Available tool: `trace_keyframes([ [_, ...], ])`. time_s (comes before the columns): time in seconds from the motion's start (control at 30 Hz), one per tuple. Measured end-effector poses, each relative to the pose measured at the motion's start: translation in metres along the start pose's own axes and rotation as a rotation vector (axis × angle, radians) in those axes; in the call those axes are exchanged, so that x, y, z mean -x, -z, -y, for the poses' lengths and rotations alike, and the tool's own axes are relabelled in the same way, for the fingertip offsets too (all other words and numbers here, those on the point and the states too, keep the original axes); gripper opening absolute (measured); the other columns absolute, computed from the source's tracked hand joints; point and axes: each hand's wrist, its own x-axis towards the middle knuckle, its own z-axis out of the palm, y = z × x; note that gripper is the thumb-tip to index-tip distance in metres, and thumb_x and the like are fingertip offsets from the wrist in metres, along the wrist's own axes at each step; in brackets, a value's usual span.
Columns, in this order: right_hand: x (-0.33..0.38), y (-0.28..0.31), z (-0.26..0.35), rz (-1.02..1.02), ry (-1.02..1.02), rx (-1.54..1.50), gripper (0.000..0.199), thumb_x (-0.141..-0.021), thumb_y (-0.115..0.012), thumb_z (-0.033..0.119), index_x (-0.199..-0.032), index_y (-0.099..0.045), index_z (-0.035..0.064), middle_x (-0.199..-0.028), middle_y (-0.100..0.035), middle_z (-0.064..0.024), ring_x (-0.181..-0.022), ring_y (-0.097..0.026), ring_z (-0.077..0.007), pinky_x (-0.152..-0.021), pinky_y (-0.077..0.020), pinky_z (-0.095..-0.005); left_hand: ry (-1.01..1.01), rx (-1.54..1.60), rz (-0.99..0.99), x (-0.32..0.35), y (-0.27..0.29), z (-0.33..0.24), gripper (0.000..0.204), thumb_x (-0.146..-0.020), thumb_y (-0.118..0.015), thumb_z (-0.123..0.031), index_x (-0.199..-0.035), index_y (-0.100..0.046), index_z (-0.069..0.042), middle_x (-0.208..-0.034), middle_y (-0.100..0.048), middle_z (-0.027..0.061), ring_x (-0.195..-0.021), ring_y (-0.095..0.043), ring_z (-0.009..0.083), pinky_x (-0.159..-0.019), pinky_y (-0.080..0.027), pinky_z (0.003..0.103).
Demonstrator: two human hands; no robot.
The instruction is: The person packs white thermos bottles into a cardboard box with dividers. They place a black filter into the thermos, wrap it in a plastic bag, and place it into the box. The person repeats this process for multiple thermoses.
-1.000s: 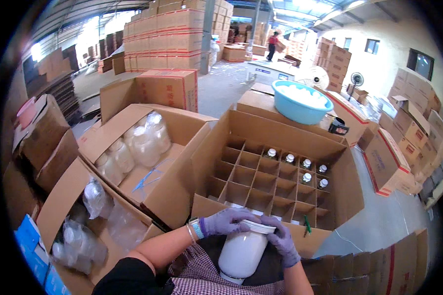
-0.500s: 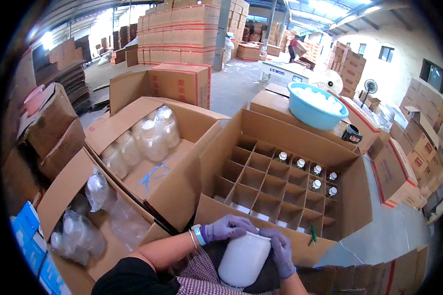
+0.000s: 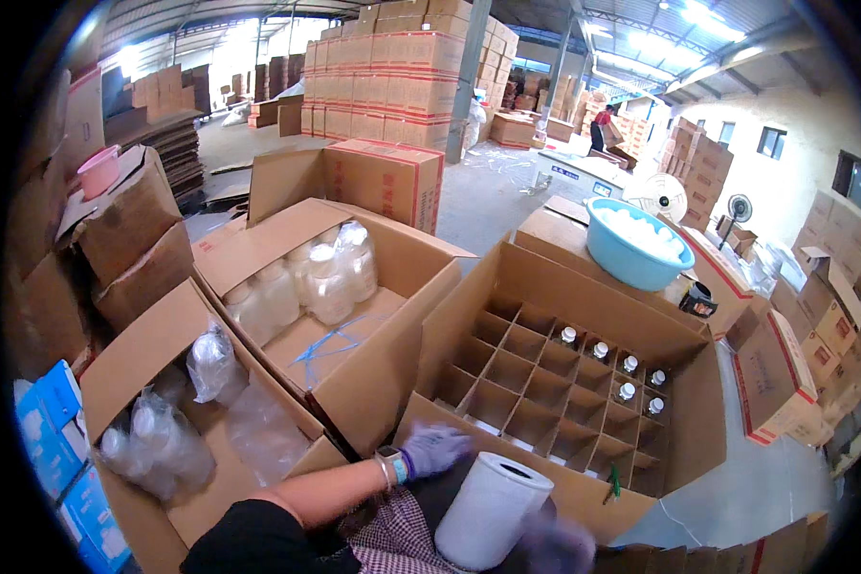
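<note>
**Inspector:** Where is the white, round plastic jar (image 3: pixel 493 512) sitting at this moment?

**Assistant:** It is standing low in front of the person, mouth open and pointing up, its long axis tilting slightly toward the large brown cardboard box with the grid of dividers (image 3: pixel 564 383). It is resting just on the near side of that box's front flap.

**Inspector:** And the hands?

**Assistant:** The left hand (image 3: pixel 435 448), in a purple glove, is lying just left of the jar's rim, near it but apart; its fingers are blurring, loosely extended, gripping nothing that I can see. The right hand (image 3: pixel 555 547) is sitting at the jar's lower right side, heavily blurred; I cannot tell whether its fingers are closing on the wall.

**Inspector:** Which is nearer?

**Assistant:** The right, I am judging. The empty cells are lying ahead of the jar; capped small bottles (image 3: pixel 627 368) are filling the far right cells.
</note>
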Motion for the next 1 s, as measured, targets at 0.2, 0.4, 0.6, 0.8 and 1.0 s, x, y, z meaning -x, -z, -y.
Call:
trace_keyframes([
  [0.2, -0.019, 0.023, 0.025, 0.269, 0.201, 1.139, 0.028, -0.095, -0.057, 0.021, -0.112, -0.069, 0.0024, -0.118, -0.068, -0.0144, -0.109, -0.066, -0.0293, -0.095, -0.0515, -0.0392, 0.008, 0.260, -0.227, -0.024, -0.027, -0.018, 0.029, -0.096, -0.058, -0.024, -0.121, -0.067, -0.011, -0.121, -0.064, 0.0170, -0.107, -0.063, 0.0385, -0.093, -0.052, 0.046],
  [0.4, -0.012, -0.055, 0.121, 1.367, 0.549, 1.173, 0.050, -0.084, -0.073, 0.034, -0.128, -0.065, 0.0143, -0.139, -0.053, -0.0122, -0.122, -0.054, -0.0328, -0.101, -0.0411, -0.0543, -0.256, 1.350, 0.053, -0.043, -0.074, -0.078, 0.024, -0.096, -0.058, -0.017, -0.116, -0.068, -0.008, -0.113, -0.067, 0.0145, -0.103, -0.067, 0.0295, -0.088, -0.055, 0.045],
  [0.6, 0.004, -0.064, 0.089, 1.088, 0.360, 1.167, 0.045, -0.084, -0.068, 0.018, -0.128, -0.061, 0.0084, -0.128, -0.061, -0.0148, -0.116, -0.061, -0.0332, -0.098, -0.0512, -0.0441, 0.291, 1.343, 0.027, 0.042, 0.017, -0.114, 0.036, -0.105, -0.052, -0.029, -0.129, -0.060, -0.004, -0.128, -0.063, 0.0145, -0.114, -0.062, 0.0229, -0.099, -0.052, 0.041],
  [0.8, -0.022, 0.065, 0.039, 0.455, -0.310, 1.003, 0.054, -0.093, -0.062, 0.037, -0.131, -0.055, 0.0001, -0.129, -0.058, -0.0195, -0.118, -0.058, -0.0363, -0.101, -0.0489, -0.0445, 0.032, 1.111, 0.044, 0.118, 0.047, -0.182, 0.090, -0.092, -0.072, -0.037, -0.161, -0.023, -0.007, -0.154, -0.044, 0.0147, -0.139, -0.043, 0.0198, -0.117, -0.033, 0.037],
  [1.0, 0.018, -0.054, 0.100, 1.248, 0.617, 1.218, 0.077, -0.077, -0.076, 0.051, -0.129, -0.054, -0.0001, -0.133, -0.052, -0.0229, -0.123, -0.050, -0.0399, -0.104, -0.0440, -0.0464, -0.095, 1.581, 0.435, 0.110, 0.073, -0.107, 0.096, -0.080, -0.080, -0.022, -0.159, -0.028, -0.006, -0.137, -0.062, 0.0112, -0.122, -0.057, 0.0171, -0.106, -0.045, 0.034],
])
